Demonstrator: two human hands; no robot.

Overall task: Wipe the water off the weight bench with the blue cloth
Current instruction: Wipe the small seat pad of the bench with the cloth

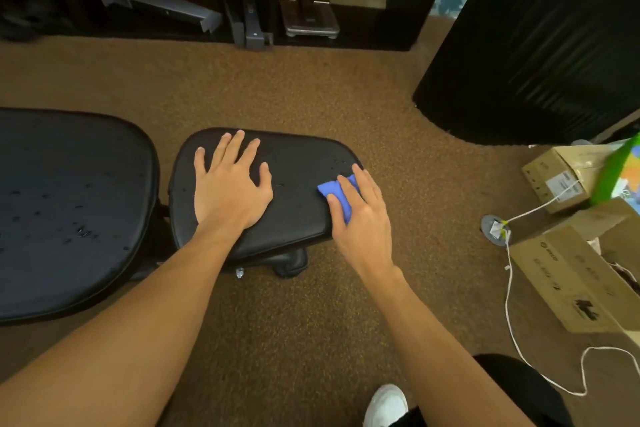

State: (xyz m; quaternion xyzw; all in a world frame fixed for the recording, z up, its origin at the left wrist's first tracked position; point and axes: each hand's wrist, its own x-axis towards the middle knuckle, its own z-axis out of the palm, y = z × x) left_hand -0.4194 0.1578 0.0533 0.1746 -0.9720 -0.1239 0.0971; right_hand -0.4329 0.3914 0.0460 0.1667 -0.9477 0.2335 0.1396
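Setting: a room in a home, doubling as a workout and storage corner. The brown carpet (pixel 294 322) is covering the whole floor, and a padded weight bench (pixel 298 156) is standing on it. At right, cardboard boxes (pixel 568 274) are sitting with a white cord (pixel 508 305) trailing past. Dark shelves (pixel 346 40) are holding odds and ends along the far side.

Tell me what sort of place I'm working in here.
Likely a home room used for workouts and storage: a padded weight bench on brown carpet, cardboard boxes at the right, dark cluttered shelving along the far side.
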